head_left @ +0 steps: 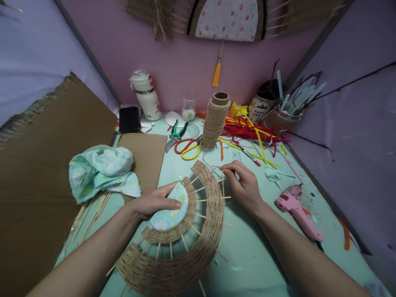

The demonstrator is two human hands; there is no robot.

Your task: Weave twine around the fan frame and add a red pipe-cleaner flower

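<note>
My left hand (161, 202) grips a half-round woven piece (213, 214) by its inner half-disc of pale green patterned cloth (170, 212), thumb on top. Two bands of brown twine are woven across thin wooden sticks that fan outward, with bare stick showing between the bands. At the upper right end of the outer band, my right hand (239, 179) pinches a strand of twine (215, 168). Behind the work stands a tall spool of twine (214, 119), upright on the table.
Red-and-yellow-handled scissors (188, 148) and green-handled pruners (177, 134) lie left of the spool. A pink glue gun (300, 212) rests at right, near colourful pipe cleaners (247, 130). Crumpled cloth (100, 169) and cardboard (148, 156) are at left; a white bottle (147, 97) stands behind.
</note>
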